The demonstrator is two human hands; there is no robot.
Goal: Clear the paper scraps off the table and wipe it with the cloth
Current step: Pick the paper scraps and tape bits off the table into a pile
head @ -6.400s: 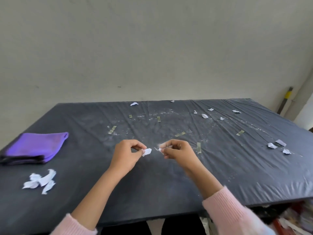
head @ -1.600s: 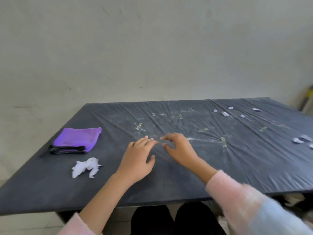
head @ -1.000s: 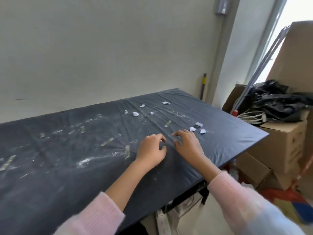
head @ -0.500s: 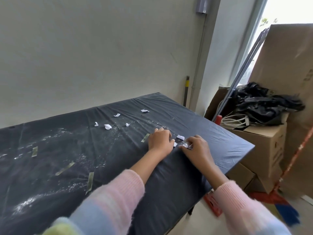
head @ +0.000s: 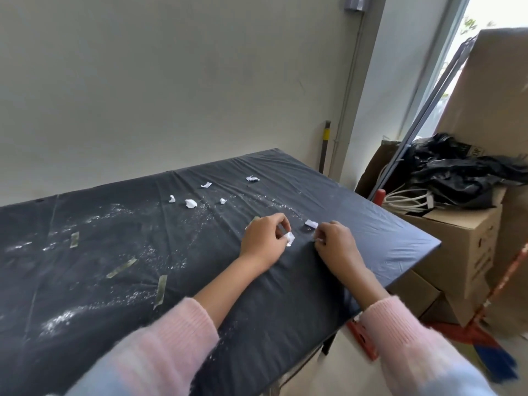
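My left hand pinches a white paper scrap just above the black table, near its right end. My right hand is curled beside it and pinches a smaller scrap at its fingertips. Another scrap lies on the table just beyond both hands. Several more scraps lie farther back, among them one in the middle and one near the far edge. The cloth is out of view.
Tape strips and white dust mark the table's left part. Right of the table stand cardboard boxes with black plastic and white cables on top. A metal pole leans there. A red broom handle stands by the boxes.
My view and both hands have moved to the table's right end. Each hand has picked a scrap off the table there; one scrap of that cluster still lies on it.
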